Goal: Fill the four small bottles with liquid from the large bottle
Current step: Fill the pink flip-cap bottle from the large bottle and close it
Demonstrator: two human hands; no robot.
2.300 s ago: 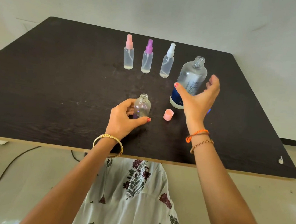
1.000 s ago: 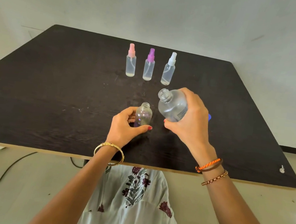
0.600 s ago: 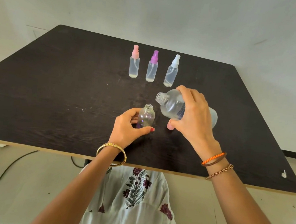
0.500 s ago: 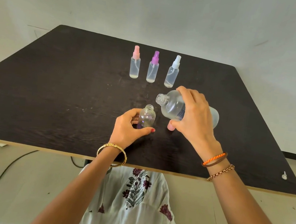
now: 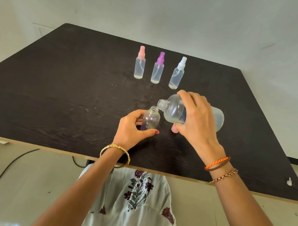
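Note:
My right hand (image 5: 197,121) grips the large clear bottle (image 5: 174,111), tipped almost level with its open neck pointing left, just above and beside the mouth of a small open bottle (image 5: 150,119). My left hand (image 5: 130,129) holds that small bottle upright on the dark table (image 5: 55,88). Three small spray bottles stand in a row farther back, capped pink (image 5: 140,65), purple (image 5: 158,68) and white (image 5: 177,73). A pink cap (image 5: 173,128) lies on the table, mostly hidden under my right hand.
The table's front edge runs just below my wrists. A small white object (image 5: 289,181) lies near the front right corner. A black cable (image 5: 0,176) trails on the floor at the left. A pale wall stands behind the table.
My right hand picked up the large bottle, carried it left and tilted it further, so its neck now sits lower and closer to the small bottle's mouth. My left hand kept its hold.

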